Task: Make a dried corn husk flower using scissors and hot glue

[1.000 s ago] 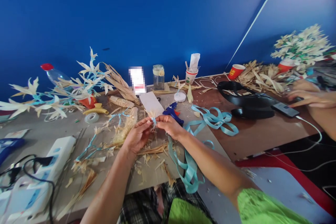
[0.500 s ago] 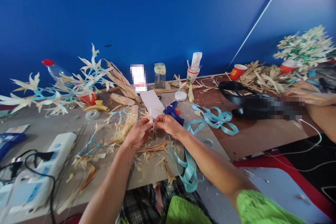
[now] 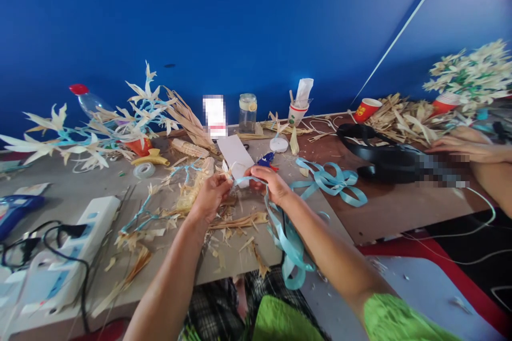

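Above the table's middle, my left hand [image 3: 211, 196] pinches a small pale corn husk flower [image 3: 227, 169], its base hidden behind the fingers. My right hand [image 3: 272, 182] is closed on a light blue ribbon [image 3: 296, 256]. A short stretch of that ribbon runs between both hands, and the rest drops in loops past the table's front edge. Just beyond my right hand lies a blue glue gun [image 3: 265, 159], partly covered by it. Beside my left hand are a corn cob [image 3: 206, 166] and a blue-wrapped stem [image 3: 140, 214] with husk petals.
Branches of husk flowers [image 3: 86, 136] stand at the left, behind a white power strip [image 3: 94, 226]. A clear jar [image 3: 247, 113], a white paper cup [image 3: 298, 113] and a red cup [image 3: 367, 110] line the wall. Another person's hand [image 3: 460, 144] rests near black headgear [image 3: 384, 157] at the right.
My right hand has drawn away to the right from my left, pulling a stretch of blue ribbon between them. The left still pinches the flower. The view has shifted slightly.
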Available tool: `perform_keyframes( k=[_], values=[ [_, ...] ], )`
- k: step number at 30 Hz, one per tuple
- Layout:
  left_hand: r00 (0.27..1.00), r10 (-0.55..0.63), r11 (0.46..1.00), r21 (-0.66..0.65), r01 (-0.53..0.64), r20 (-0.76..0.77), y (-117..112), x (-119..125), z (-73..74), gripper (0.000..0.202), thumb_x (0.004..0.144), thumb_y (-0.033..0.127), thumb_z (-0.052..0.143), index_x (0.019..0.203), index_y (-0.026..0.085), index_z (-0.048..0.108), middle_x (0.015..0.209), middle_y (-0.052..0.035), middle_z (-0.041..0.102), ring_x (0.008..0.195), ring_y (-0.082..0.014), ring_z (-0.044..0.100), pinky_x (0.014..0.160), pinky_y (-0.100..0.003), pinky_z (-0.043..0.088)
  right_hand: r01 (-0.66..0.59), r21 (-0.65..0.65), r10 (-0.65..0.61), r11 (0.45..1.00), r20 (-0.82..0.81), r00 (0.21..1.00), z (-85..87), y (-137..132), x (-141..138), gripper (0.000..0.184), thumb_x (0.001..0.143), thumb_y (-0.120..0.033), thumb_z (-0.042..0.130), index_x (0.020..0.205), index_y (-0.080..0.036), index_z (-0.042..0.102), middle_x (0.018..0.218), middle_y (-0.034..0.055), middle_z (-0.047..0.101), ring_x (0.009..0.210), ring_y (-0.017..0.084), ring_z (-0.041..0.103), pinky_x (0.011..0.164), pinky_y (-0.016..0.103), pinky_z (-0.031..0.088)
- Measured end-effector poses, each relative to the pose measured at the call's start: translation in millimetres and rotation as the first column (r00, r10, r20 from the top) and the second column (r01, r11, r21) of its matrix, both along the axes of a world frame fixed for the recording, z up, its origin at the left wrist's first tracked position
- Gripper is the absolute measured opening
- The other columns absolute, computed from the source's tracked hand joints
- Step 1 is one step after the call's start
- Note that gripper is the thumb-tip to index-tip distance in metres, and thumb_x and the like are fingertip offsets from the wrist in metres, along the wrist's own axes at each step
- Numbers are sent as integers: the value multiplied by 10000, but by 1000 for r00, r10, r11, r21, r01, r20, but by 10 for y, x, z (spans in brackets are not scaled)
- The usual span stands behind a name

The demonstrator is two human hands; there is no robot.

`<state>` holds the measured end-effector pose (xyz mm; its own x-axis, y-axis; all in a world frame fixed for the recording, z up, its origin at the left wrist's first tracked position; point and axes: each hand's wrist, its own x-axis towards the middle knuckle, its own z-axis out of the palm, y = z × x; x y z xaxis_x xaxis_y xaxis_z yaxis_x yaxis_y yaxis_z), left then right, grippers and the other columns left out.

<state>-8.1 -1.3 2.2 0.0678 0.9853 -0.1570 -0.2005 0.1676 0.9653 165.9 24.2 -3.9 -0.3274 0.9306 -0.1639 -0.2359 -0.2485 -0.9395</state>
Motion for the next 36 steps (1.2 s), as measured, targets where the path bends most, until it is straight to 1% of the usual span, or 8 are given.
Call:
perform_keyframes(
  k=[2, 5, 8, 12, 16, 21, 28, 36],
  values=[
    [1000, 10, 1000, -17, -9, 28, -4, 5, 4, 293, 574, 280, 787, 616, 150, 527, 507, 60, 449, 422, -40, 341, 422, -184, 237, 64, 3, -64, 998, -14, 998, 4, -2, -12, 366, 678, -502, 637, 796, -156, 666, 667, 14, 586, 613, 107, 519, 570, 220, 405],
    [999, 23, 999, -26, -22, 31, -4, 12, 6, 295, 546, 247, 799, 630, 156, 531, 518, 61, 469, 423, -44, 355, 423, -187, 244, 27, -41, -28, 999, -24, 999, 0, -3, -44, 439, 717, -567, 608, 826, -147, 672, 742, 41, 628, 682, 128, 574, 631, 242, 449],
    [998, 57, 998, -13, -57, -14, 1, 22, 12, 282, 530, 220, 799, 628, 157, 543, 524, 59, 477, 427, -44, 364, 420, -187, 228, -49, -116, 56, 992, 50, 997, -30, -3, -76, 421, 720, -554, 622, 741, -134, 646, 641, 27, 609, 562, 107, 526, 540, 239, 397],
    [996, 51, 999, -3, -51, -75, -4, 36, 30, 264, 532, 213, 792, 606, 152, 545, 517, 55, 476, 434, -46, 364, 427, -191, 225, -161, -66, 170, 985, 150, 974, -70, -13, -89, 378, 649, -488, 709, 595, -143, 562, 495, -38, 502, 458, 67, 411, 457, 220, 279],
    [995, 13, 1000, 2, -13, -94, -18, 47, 48, 255, 544, 233, 784, 611, 153, 552, 523, 50, 481, 450, -58, 378, 441, -197, 238, -195, -109, 211, 975, 172, 962, -65, -20, -82, 360, 583, -459, 746, 612, -150, 562, 425, -87, 390, 414, 51, 321, 433, 220, 209],
    [981, 9, 999, 43, -1, -195, -9, 49, 25, 228, 580, 237, 749, 609, 166, 533, 520, 56, 457, 458, -69, 368, 456, -212, 256, -128, -91, 148, 988, 270, 951, -55, -33, -102, 358, 580, -476, 726, 603, -151, 578, 382, -93, 354, 403, 51, 260, 438, 232, 157],
    [864, 86, 980, 198, 16, -496, 35, 12, -82, 145, 667, 234, 639, 638, 169, 513, 560, 47, 467, 525, -97, 412, 520, -231, 307, -72, -95, 99, 993, 323, 941, -5, -82, -145, 351, 484, -422, 769, 600, -160, 566, 448, -86, 392, 450, 53, 275, 458, 224, 166],
    [874, 43, 974, 215, 72, -484, 29, -6, -102, 162, 675, 247, 610, 632, 178, 470, 554, 63, 418, 520, -88, 372, 515, -231, 281, -69, -50, 83, 996, 385, 919, -66, -100, -179, 296, 522, -395, 724, 634, -142, 620, 461, -76, 403, 454, 52, 279, 464, 229, 172]
  ],
)
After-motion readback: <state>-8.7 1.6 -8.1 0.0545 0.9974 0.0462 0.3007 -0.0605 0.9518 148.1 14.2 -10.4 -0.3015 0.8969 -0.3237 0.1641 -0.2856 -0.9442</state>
